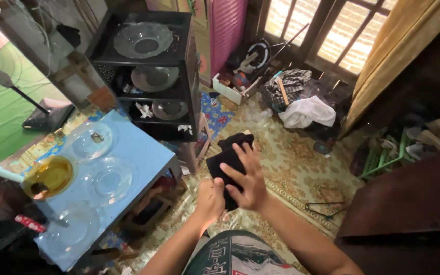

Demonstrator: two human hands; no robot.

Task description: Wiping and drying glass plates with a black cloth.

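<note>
Head view: the left hand [211, 199] and right hand [247, 175] each grip a black cloth [228, 153] beside the blue table [138, 147].

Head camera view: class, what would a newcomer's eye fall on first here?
Both hands, left and right, grip a black cloth at centre. To the left, clear glass dishes and an amber bowl sit on a blue table. Behind it stands a black shelf with more glass plates.
</note>
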